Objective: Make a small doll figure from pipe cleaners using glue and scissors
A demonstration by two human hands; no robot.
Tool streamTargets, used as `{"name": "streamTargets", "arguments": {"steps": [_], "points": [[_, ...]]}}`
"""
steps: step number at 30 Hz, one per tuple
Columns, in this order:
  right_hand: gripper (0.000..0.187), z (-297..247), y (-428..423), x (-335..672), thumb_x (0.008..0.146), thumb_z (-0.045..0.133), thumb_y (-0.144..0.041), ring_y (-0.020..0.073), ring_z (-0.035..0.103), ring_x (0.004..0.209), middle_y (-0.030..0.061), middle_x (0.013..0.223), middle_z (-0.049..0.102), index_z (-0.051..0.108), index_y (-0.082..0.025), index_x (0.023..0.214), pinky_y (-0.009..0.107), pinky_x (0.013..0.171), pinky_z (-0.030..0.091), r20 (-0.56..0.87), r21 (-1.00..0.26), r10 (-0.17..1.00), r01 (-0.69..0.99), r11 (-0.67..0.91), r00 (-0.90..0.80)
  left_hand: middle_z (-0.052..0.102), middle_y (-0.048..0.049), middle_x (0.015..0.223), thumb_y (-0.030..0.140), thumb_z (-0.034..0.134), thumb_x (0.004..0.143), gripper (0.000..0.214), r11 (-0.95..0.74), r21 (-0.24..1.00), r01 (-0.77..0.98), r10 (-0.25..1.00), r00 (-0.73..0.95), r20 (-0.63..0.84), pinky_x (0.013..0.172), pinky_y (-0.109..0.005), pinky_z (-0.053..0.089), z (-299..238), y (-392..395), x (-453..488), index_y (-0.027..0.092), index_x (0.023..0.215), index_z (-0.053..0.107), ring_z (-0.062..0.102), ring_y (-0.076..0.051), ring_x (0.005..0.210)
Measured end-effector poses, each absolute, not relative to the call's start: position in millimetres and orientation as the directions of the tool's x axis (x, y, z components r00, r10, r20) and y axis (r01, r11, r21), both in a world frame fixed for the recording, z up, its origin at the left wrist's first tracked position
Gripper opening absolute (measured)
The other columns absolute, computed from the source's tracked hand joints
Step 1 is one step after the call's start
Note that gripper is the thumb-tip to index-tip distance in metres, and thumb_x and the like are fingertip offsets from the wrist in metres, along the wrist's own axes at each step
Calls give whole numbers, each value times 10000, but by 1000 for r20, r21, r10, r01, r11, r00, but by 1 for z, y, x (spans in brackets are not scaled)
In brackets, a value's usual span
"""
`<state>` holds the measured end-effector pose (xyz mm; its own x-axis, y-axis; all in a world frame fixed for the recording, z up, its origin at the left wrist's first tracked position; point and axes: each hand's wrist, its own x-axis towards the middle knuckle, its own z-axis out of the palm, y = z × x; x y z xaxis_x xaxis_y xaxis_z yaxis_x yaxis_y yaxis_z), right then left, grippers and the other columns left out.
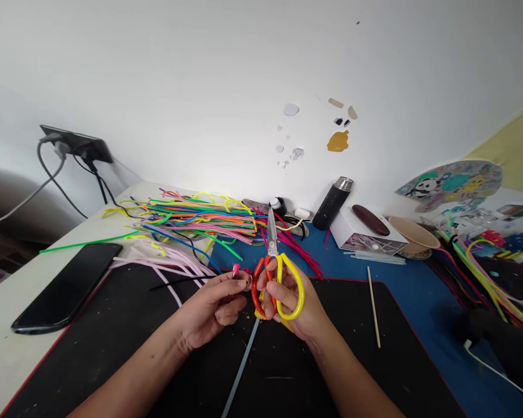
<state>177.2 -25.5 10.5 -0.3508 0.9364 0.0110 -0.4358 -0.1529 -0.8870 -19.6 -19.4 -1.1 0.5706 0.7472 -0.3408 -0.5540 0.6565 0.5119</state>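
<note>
My right hand [292, 299] is closed around the handles of a pair of scissors [272, 232], one loop red and one yellow. The blades point up and away from me, almost together. Just left of them, my left hand [220, 305] pinches a small pink-tipped piece [236, 269], largely hidden by the fingers. A black pipe cleaner [178, 283] runs leftward from behind that hand; whether it is held I cannot tell. Under the hands, a yellow object [261, 312] shows partly, with a long translucent stick [240, 368] reaching toward me over the black mat [157, 366].
Many coloured pipe cleaners [204, 217] lie along the wall. A phone [67, 287] rests at left, a wooden stick [373, 307] on the mat's right. Behind are a black flask [332, 203] and a white box [357, 232]; more pipe cleaners [488, 273] sit far right.
</note>
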Motion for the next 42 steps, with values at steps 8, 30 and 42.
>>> {"name": "streamTargets", "arguments": {"steps": [8, 30, 42], "points": [[462, 1, -17, 167, 936, 724, -654, 100, 656, 503, 2, 829, 693, 674, -217, 1078, 179, 436, 467, 78, -782, 923, -597, -178, -377, 432, 78, 591, 304, 918, 763, 285, 644, 548, -534, 741, 613, -274, 397, -134, 137, -3, -19, -19, 120, 829, 710, 195, 16, 424], [399, -6, -24, 183, 939, 758, -563, 152, 766, 616, 56, 944, 784, 590, -203, 979, 128, 348, 422, -214, -613, 855, -616, -494, -472, 389, 83, 537, 381, 866, 785, 323, 590, 694, -413, 760, 575, -304, 405, -169, 109, -1, -16, -21, 126, 794, 668, 175, -5, 421], [467, 2, -31, 187, 933, 757, -578, 155, 744, 579, 80, 1010, 749, 481, -232, 1082, 156, 412, 399, -52, -872, 894, -416, -257, -445, 324, 103, 555, 515, 851, 809, 420, 290, 912, -291, 953, 179, -245, 468, -237, 108, 2, -8, -30, 132, 884, 696, 156, -54, 494]]}}
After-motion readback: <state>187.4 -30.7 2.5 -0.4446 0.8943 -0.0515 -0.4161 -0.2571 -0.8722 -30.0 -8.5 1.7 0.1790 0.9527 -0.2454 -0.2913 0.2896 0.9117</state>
